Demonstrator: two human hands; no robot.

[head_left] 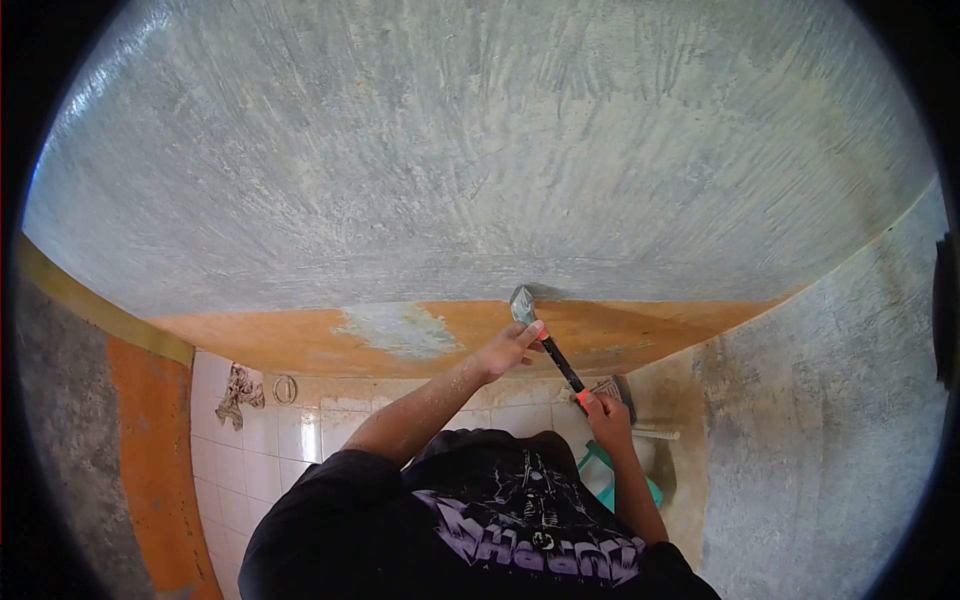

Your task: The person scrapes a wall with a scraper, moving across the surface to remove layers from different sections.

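Note:
A scraper (562, 362) with a long black and orange-red handle slants up in front of me. Its grey metal head (522, 303) meets the wall (480, 200) around the border between the grey scraped surface and the orange paint (590, 325). My left hand (512, 350) is closed on the handle just below the head, with dust along the forearm. Lower down, my right hand (607, 415) grips the handle's orange-red end. A patch of pale scraped wall (400, 330) lies to the left of my left hand, within the orange band.
White floor tiles (262, 430) lie below, with a crumpled cloth (240, 392) and a ring-shaped item (285, 389) on the left. A green plastic object (653, 492) is partly hidden behind my right arm. Walls close in on both sides, the left one with an orange stripe (150, 440).

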